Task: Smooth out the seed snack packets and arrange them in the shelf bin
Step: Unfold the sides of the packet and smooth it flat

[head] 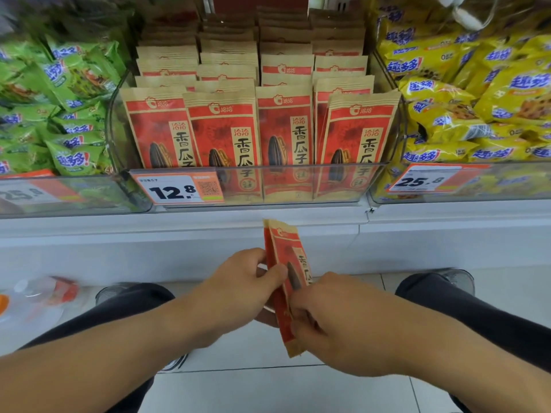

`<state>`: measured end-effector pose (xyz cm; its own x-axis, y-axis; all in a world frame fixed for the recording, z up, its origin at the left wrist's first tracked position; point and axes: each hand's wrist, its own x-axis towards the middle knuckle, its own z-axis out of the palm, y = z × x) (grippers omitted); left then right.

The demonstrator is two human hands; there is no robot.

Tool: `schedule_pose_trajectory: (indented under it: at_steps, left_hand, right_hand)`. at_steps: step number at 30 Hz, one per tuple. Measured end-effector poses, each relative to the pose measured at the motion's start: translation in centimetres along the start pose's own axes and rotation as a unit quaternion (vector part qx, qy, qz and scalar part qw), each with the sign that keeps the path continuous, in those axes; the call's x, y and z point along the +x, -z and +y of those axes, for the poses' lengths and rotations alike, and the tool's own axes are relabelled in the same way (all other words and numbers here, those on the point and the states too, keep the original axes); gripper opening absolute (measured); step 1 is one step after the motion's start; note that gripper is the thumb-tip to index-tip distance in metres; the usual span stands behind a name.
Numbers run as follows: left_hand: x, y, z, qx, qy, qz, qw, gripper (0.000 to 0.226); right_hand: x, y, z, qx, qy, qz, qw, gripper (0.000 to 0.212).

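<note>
Holding the seed packets [287, 263] upright below the shelf edge, I have both hands closed on them. My left hand [238, 290] pinches the upper half, thumb across the printed face and fingers behind. My right hand [337, 317] grips the lower half, fingers curled round the edge. At least two packets are stacked face to back; the exact count cannot be told, because the hands cover the middle and only the top corners and the bottom seal show.

Above, the clear shelf bin [298, 186] holds four rows of matching packets [220, 129] standing upright. Their lower ends are seen only through the bin's front wall, and the rear rows fade into blur. A price tag [176, 189] reading 12.8 is fixed at the bin's front left. Green snack bags [59, 114] fill the neighbouring bin on the left, yellow snack bags [477, 99] the one on the right; both are cut off by the frame edges. A blurred object [44, 293] lies low at left; I cannot identify it.
</note>
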<state>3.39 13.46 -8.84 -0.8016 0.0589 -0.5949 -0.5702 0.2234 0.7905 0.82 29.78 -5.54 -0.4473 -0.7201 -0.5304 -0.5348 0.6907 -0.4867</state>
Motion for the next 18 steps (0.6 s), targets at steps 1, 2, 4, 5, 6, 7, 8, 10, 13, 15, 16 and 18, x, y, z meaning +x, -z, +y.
schedule_pose_trajectory:
  at_steps: [1,2,4,5,6,7,8,10,13,15,16,18]
  left_hand:
    - [0.0,-0.1,-0.1,0.004,-0.012,0.005,1.000,0.019]
    - [-0.1,-0.1,-0.2,0.013,-0.023,0.011,1.000,0.019]
    - [-0.1,0.0,-0.1,0.034,-0.036,0.023,0.999,0.020]
    - [0.0,0.2,-0.1,0.038,-0.037,0.027,0.998,0.021]
    - [0.1,0.4,0.0,0.037,-0.035,0.030,0.998,0.022]
    - [0.2,0.7,0.0,0.031,-0.030,0.032,0.999,0.023]
    - [0.3,0.9,0.1,0.024,-0.025,0.034,0.999,0.024]
    - [0.3,1.2,0.1,0.010,-0.017,0.032,0.999,0.026]
    - [0.1,1.3,0.2,-0.002,-0.013,-0.004,1.000,0.028]
    - [0.1,1.2,0.1,0.000,-0.018,-0.005,1.000,0.028]
    - [0.2,1.2,-0.1,0.007,-0.023,0.007,1.000,0.027]
    - [0.4,1.2,-0.3,0.023,-0.036,0.041,0.998,0.022]
  right_hand:
    - [0.0,0.0,0.0,0.002,0.004,0.002,1.000,0.027]
    - [0.0,0.1,0.0,0.006,0.004,0.003,1.000,0.027]
    - [-0.2,0.6,0.3,0.010,-0.021,0.007,1.000,0.032]
    - [-0.3,1.0,0.7,0.002,-0.049,0.012,0.999,0.035]
    - [-0.5,1.4,1.3,-0.014,-0.086,0.022,0.996,0.038]
    - [-0.6,1.8,2.0,-0.033,-0.128,0.035,0.991,0.041]
    - [-0.7,2.2,2.8,-0.041,-0.166,0.049,0.984,0.043]
    - [-0.7,2.6,4.1,-0.006,-0.198,0.078,0.977,0.040]
    - [-0.3,2.7,4.8,0.163,-0.127,0.142,0.968,0.025]
    - [-0.2,2.8,4.3,0.301,-0.081,0.172,0.934,0.018]
    - [-0.3,2.8,4.1,0.353,-0.075,0.181,0.915,0.016]
    - [-0.5,2.9,3.6,0.421,-0.070,0.193,0.883,0.016]
